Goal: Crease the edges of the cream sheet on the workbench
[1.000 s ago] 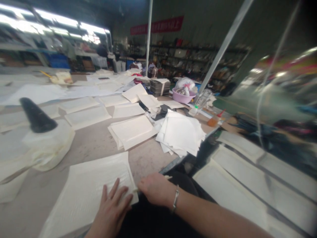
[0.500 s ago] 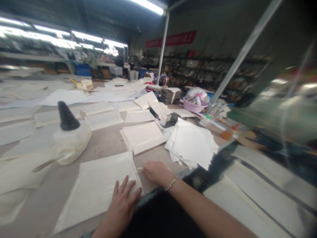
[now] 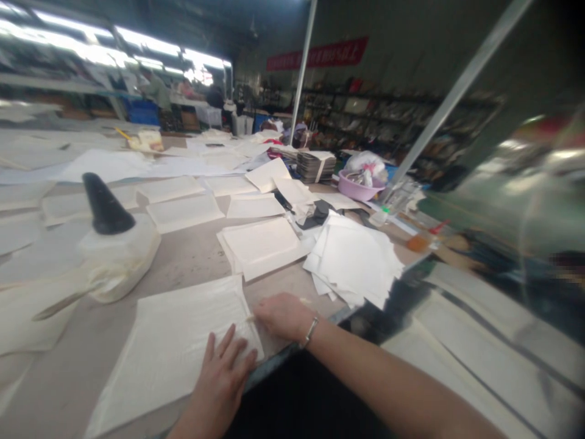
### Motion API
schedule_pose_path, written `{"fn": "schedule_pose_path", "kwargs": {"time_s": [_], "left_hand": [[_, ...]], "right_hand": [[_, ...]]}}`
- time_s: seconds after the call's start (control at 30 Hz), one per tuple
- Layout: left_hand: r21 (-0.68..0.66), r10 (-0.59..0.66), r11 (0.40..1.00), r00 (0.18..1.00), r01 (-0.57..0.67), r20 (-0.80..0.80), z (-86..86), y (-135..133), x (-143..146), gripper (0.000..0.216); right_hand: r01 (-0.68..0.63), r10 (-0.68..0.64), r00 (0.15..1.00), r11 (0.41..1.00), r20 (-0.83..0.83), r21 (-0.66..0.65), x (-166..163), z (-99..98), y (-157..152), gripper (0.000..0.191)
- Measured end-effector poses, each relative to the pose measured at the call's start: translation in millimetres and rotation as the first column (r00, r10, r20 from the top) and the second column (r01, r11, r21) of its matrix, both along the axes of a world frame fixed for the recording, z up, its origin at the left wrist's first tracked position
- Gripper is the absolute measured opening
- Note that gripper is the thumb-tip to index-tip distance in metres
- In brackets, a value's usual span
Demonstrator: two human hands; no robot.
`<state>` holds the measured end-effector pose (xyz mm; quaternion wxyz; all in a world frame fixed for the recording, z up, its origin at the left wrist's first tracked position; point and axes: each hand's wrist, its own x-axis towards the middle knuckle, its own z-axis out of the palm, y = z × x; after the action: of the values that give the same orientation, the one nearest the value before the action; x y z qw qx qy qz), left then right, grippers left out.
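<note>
Far left edge: a cream sheet (image 3: 31, 314) lies at the left border of the frame, partly cut by it; a thin stick (image 3: 59, 303) lies across its upper corner.
Glue bottle: a pale squat bottle with black cone cap (image 3: 112, 244) stands in the left middle of the frame, above the big sheet and apart from it; bare desk (image 3: 192, 256) shows between them.
Big sheet: the large cream sheet (image 3: 176, 344) lies flat in the lower centre-left. Its lower right corner reaches the front edge of the desk; its left corner goes toward the bottom border.
Left hand: the left hand (image 3: 222, 381) rests flat on the lower right part of the big sheet, fingers spread and released, holding nothing.
Right hand: the right hand (image 3: 283, 316) is at the right edge of the big sheet, just beside the left hand, fingers curled. It pinches a thin pale stick-like tool (image 3: 250, 317) whose tip touches the edge of the sheet; what the tool is, I cannot tell. A bracelet (image 3: 311, 330) is on the wrist.
Open room: a strip of bare desk lies above the two hands, between the big sheet and the folded stack (image 3: 262, 244) in the centre.
Loose pile: a fanned pile of white sheets (image 3: 354, 262) sits right of centre, near the right edge of the desk, close to the right hand but not touching it.
Upper right of desk: a pink basin (image 3: 359, 189) stands far from the hands.
</note>
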<state>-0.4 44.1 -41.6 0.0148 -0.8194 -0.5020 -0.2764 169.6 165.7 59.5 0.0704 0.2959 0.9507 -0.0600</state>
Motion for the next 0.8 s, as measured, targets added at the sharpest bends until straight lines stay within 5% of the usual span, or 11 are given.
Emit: {"fn": "schedule_pose_path", "kwargs": {"time_s": [0.27,0.6,0.8], "left_hand": [[0.028,-0.013,1.0,0.999,0.012,0.036,-1.5,1.8,1.4,0.034],[-0.047,0.007,0.999,0.997,-0.004,0.07,-1.6,-1.5,2.1,0.026],[-0.014,0.002,1.0,0.997,-0.001,0.082,0.9,-1.3,2.7,0.026]], "right_hand": [[-0.035,0.035,0.999,0.997,0.009,-0.074,27.7,3.5,-42.5,0.01],[0.076,-0.076,0.997,0.997,0.015,0.022,-4.8,-4.8,0.1,0.015],[0.0,-0.001,1.0,0.999,-0.012,-0.04,21.3,-2.4,-32.7,0.008]]}}
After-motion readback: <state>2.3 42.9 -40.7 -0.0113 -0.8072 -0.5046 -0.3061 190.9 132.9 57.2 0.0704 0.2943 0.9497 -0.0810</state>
